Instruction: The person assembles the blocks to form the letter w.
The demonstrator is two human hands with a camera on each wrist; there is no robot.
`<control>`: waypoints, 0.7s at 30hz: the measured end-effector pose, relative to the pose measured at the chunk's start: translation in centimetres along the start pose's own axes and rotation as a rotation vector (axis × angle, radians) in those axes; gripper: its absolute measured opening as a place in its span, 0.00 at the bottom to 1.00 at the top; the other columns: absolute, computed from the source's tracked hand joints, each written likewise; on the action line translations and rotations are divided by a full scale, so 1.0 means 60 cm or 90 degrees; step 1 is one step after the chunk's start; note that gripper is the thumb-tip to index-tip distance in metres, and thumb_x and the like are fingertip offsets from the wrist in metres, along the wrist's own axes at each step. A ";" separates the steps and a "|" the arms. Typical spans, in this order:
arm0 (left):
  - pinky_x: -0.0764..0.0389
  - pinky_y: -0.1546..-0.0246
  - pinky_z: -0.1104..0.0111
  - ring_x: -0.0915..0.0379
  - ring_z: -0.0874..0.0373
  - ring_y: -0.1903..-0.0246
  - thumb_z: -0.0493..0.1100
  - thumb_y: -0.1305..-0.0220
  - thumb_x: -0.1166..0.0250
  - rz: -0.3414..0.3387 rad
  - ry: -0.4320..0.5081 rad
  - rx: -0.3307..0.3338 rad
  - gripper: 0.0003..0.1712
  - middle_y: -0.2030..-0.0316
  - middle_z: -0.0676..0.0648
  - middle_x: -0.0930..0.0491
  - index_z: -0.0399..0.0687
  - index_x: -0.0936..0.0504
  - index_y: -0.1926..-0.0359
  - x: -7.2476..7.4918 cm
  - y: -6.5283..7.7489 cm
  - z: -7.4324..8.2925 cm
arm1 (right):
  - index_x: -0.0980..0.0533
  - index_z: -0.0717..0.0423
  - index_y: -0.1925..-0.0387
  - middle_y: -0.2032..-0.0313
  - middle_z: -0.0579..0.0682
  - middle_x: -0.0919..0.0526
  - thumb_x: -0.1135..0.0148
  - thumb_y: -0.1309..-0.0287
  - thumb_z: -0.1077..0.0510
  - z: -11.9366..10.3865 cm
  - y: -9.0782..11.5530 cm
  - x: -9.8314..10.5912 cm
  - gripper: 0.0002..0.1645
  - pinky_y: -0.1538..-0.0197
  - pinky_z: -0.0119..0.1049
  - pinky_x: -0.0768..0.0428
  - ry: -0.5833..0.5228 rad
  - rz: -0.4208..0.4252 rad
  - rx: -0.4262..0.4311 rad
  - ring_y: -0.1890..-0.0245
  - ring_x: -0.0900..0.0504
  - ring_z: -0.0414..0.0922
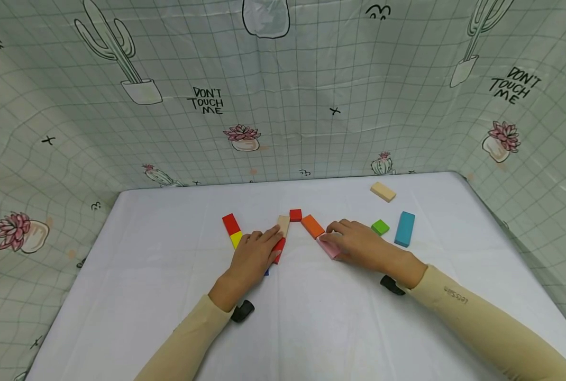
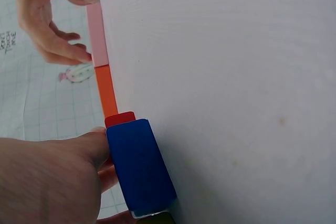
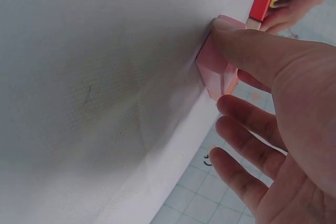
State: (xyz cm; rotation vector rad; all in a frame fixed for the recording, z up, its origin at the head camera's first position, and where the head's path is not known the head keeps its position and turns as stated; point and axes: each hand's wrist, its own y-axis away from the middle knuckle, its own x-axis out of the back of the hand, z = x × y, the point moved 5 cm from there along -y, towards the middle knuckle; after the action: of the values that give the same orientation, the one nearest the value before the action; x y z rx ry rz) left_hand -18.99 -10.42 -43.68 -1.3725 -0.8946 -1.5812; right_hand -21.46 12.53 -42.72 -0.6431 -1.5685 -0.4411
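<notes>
My right hand [image 1: 361, 246] pinches a pink block [image 1: 328, 247] between thumb and index finger; its other fingers are spread apart in the right wrist view. An orange block [image 1: 313, 226] lies end to end with the pink one, slanting up toward a small red block [image 1: 295, 215]. Opposite, my left hand [image 1: 254, 256] holds a longer red block [image 1: 279, 248], with the thumb on its near side and the index finger by a plain wooden block [image 1: 284, 225]. Beneath that hand is a blue block [image 2: 140, 166], mostly hidden from the head view.
Left of my left hand, a red block [image 1: 233, 224] meets a yellow block [image 1: 236, 238], partly covered by the hand. To the right lie a green block [image 1: 380, 227], a turquoise block [image 1: 404, 229] and another plain wooden block [image 1: 383, 191]. A patterned cloth hangs behind the white table [image 1: 169, 238].
</notes>
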 end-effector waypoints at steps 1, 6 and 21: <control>0.26 0.33 0.49 0.26 0.43 0.36 0.51 0.23 0.36 0.001 -0.002 -0.001 0.29 0.24 0.46 0.29 0.49 0.24 0.26 0.000 0.000 0.000 | 0.18 0.56 0.37 0.44 0.56 0.16 0.18 0.45 0.60 0.000 0.000 0.000 0.33 0.40 0.50 0.16 0.001 0.000 0.000 0.42 0.18 0.55; 0.26 0.34 0.50 0.26 0.43 0.36 0.50 0.23 0.36 0.003 -0.010 -0.004 0.29 0.24 0.46 0.29 0.49 0.24 0.26 -0.002 0.000 -0.001 | 0.18 0.56 0.38 0.44 0.56 0.16 0.17 0.45 0.60 0.000 0.000 0.000 0.33 0.41 0.49 0.15 0.005 0.004 0.002 0.43 0.18 0.55; 0.27 0.32 0.48 0.27 0.42 0.35 0.51 0.23 0.36 0.004 -0.015 -0.014 0.30 0.25 0.45 0.29 0.48 0.25 0.26 -0.002 -0.003 -0.001 | 0.18 0.57 0.38 0.43 0.57 0.17 0.19 0.43 0.56 0.006 0.021 0.023 0.32 0.39 0.52 0.17 -0.008 0.011 -0.018 0.42 0.19 0.56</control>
State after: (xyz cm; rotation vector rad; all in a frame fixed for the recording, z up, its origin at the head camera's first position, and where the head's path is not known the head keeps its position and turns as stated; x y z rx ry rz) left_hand -19.21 -10.39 -43.84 -1.4102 -0.8888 -1.5780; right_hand -20.96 13.93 -41.53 -0.6822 -1.5697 -0.4486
